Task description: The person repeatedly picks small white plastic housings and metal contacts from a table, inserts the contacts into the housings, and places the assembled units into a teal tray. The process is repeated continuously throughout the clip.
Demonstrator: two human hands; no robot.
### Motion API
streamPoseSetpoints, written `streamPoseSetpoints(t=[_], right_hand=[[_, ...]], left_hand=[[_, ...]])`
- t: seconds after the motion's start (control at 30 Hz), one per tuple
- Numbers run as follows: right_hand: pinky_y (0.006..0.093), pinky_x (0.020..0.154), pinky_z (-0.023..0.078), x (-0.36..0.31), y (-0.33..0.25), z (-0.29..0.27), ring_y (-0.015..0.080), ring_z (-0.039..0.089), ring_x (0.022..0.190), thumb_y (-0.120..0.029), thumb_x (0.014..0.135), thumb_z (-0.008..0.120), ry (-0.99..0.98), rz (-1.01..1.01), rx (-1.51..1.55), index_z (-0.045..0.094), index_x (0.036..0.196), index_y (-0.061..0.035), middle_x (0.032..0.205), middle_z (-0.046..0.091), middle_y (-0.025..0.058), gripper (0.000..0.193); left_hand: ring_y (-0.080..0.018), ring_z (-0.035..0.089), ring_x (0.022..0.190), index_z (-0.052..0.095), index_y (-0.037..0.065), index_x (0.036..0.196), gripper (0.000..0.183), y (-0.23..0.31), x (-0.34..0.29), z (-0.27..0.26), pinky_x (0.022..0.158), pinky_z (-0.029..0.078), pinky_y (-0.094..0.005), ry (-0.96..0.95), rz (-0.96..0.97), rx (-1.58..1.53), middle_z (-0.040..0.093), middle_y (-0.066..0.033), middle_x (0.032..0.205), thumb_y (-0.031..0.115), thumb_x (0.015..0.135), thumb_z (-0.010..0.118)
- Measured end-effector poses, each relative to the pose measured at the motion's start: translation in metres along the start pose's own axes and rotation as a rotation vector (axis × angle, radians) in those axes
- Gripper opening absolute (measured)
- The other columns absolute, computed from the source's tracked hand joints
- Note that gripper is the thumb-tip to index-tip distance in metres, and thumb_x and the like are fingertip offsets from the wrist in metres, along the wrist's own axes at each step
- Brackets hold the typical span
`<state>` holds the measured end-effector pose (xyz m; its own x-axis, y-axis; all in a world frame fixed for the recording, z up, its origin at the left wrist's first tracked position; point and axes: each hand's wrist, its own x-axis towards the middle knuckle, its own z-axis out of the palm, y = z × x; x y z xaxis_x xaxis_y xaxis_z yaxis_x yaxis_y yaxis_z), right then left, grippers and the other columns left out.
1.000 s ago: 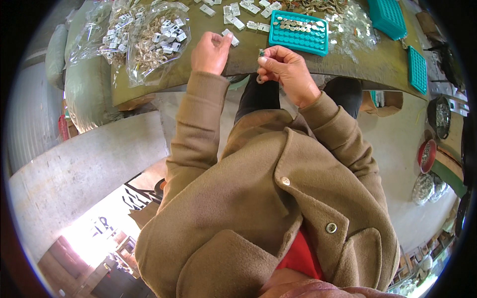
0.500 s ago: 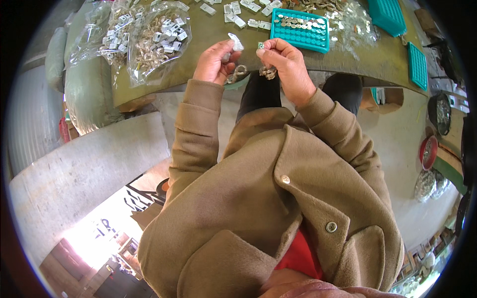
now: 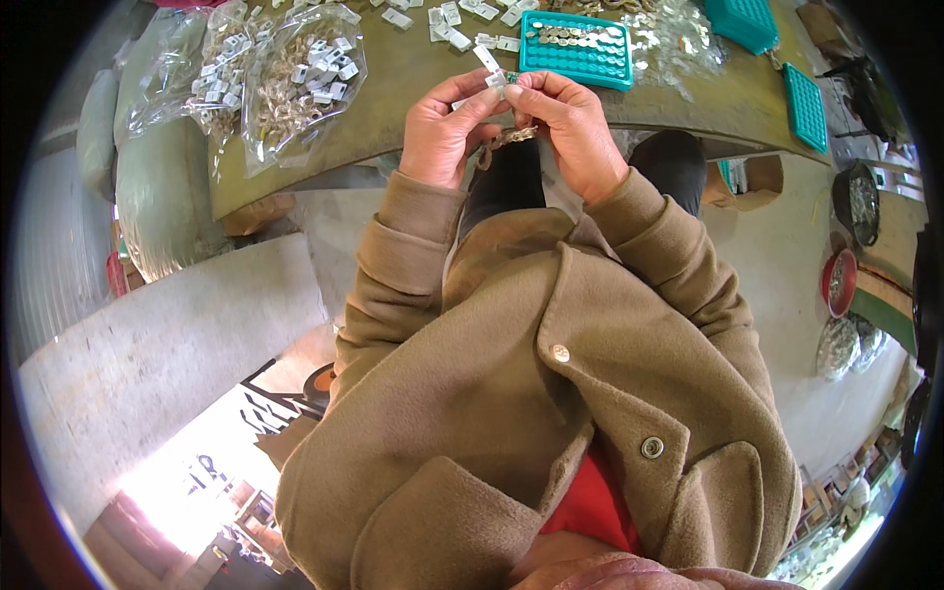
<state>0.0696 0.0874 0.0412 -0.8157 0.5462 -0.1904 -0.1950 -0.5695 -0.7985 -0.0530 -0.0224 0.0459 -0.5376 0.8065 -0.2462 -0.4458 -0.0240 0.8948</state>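
Above the table's near edge, my two hands meet with fingertips almost touching. A small white plastic casing (image 3: pixel 489 61) is pinched between the thumb and fingers of my left hand (image 3: pixel 440 133). With thumb and forefinger, my right hand (image 3: pixel 582 128) grips a tiny green circuit board (image 3: pixel 511 78) against the casing. Beneath the fingers hangs a looped bundle of thin brownish wire (image 3: pixel 511 138); whether it joins the board is hidden. Just beyond my right hand lies a teal tray (image 3: pixel 580 71) with rows of round silvery discs in its upper pockets.
Clear plastic bags (image 3: pixel 305 93) of white casings and coiled wire lie on the table's left. Loose white casings (image 3: pixel 447 29) are scattered at the back. More teal trays (image 3: pixel 806 108) sit on the right. An open cardboard box (image 3: pixel 759 182) stands below the table edge.
My hands have come together. My left hand moved right with the white casing, and the green board in my right hand now meets it. The wire loops shifted with them.
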Motion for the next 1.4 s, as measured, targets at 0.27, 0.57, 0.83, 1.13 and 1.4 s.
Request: streamPoseSetpoints(t=[0.27, 0.57, 0.83, 1.13, 1.4], right_hand=[[0.0201, 0.066, 0.040, -0.003, -0.002, 0.002, 0.0054, 0.051, 0.071, -0.012, 0.091, 0.064, 0.006, -0.035, 0.003, 0.063, 0.093, -0.0032, 0.079, 0.059, -0.0021, 0.009], [0.0193, 0.060, 0.040, 0.001, -0.002, -0.005, 0.0036, 0.052, 0.070, -0.006, 0.087, 0.064, 0.001, -0.185, -0.206, 0.063, 0.089, -0.0006, 0.079, 0.061, -0.0013, 0.006], [0.0197, 0.057, 0.041, 0.006, 0.006, -0.009, 0.0033, 0.052, 0.069, -0.006, 0.086, 0.064, 0.007, -0.261, -0.253, 0.062, 0.089, -0.0006, 0.076, 0.060, -0.0018, 0.007], [0.0188, 0.058, 0.038, 0.000, -0.005, -0.012, 0.0023, 0.049, 0.068, -0.007, 0.085, 0.065, -0.018, -0.095, -0.336, 0.061, 0.099, -0.0031, 0.078, 0.059, -0.0026, 0.015], [0.0182, 0.060, 0.035, 0.006, -0.003, -0.017, 0.0014, 0.046, 0.071, -0.002, 0.084, 0.059, -0.001, -0.304, -0.362, 0.058, 0.095, -0.0049, 0.081, 0.056, -0.0046, 0.012]], left_hand=[[-0.0159, 0.068, 0.093, 0.061, 0.000, 0.120, 0.031, -0.002, -0.004, 0.011, 0.064, 0.056, -0.0200, 0.076, 0.091, 0.020, 0.068, -0.0069, 0.107, 0.008, 0.090, 0.066], [-0.0160, 0.068, 0.089, 0.063, -0.001, 0.120, 0.030, -0.012, -0.007, 0.025, 0.063, 0.057, -0.0220, 0.142, 0.185, 0.092, 0.068, -0.0074, 0.104, 0.006, 0.092, 0.064], [-0.0104, 0.065, 0.081, 0.064, 0.001, 0.121, 0.028, -0.018, -0.006, 0.028, 0.054, 0.050, -0.0198, 0.136, 0.283, 0.251, 0.068, -0.0048, 0.098, 0.010, 0.094, 0.061], [-0.0042, 0.055, 0.060, 0.069, 0.002, 0.105, 0.024, -0.002, -0.007, 0.024, 0.045, 0.035, -0.0174, 0.217, -0.015, 0.180, 0.066, -0.0007, 0.083, 0.018, 0.088, 0.071], [-0.0027, 0.053, 0.060, 0.065, 0.000, 0.110, 0.025, 0.004, -0.009, 0.026, 0.044, 0.034, -0.0159, 0.223, -0.038, 0.091, 0.069, -0.0062, 0.091, 0.016, 0.091, 0.063]])
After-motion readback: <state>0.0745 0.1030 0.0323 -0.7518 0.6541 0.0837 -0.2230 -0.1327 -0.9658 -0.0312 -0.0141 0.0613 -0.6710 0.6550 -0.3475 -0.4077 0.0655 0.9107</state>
